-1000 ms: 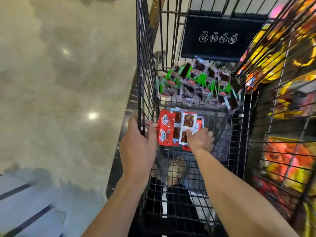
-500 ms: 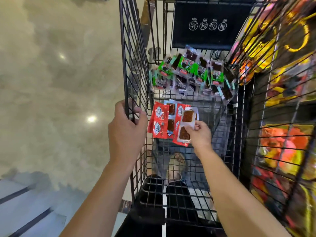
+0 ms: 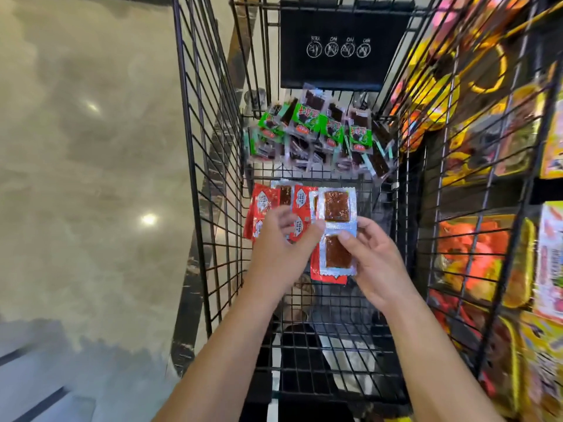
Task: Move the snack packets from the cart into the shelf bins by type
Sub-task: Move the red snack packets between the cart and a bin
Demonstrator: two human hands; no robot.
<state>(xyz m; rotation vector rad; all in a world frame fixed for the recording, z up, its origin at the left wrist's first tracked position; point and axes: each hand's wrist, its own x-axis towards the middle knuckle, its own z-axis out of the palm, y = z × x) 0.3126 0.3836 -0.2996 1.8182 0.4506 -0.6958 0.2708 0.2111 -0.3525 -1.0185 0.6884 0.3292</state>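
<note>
Red foil and clear film fill my right grip (image 3: 374, 263). Thumb and fingers pinch the front strip (image 3: 336, 208), two joined windowed packets, held up inside the cart (image 3: 207, 147) above its wire floor. More red packets (image 3: 265, 202) fan out behind the strip toward the cart's left wall. My left grip (image 3: 283, 251) hovers over that fan with its fingers loosely bent and the thumb against the strip's edge. It is blurred, so I cannot tell whether it has hold of anything.

Green packets (image 3: 313, 132) lie heaped on the raised ledge at the cart's far end, apart from the red ones. Shelf bins (image 3: 536, 191) stand just outside the cart's right wall, packed with yellow and orange bags behind wire.

My worry is the fan. Only the front strip is plainly pinched, so the packets behind it may be loose. If I lift fast or tilt the bundle, some could slide out and drop to the cart's floor. Flat, slick packets like these may even slip through the grid. Clearing the cart's right wall is another risk, because a corner could catch a wire and jerk the strip, and the thin seal between its two packets might tear. I would gather the fan with both hands before lifting.
</note>
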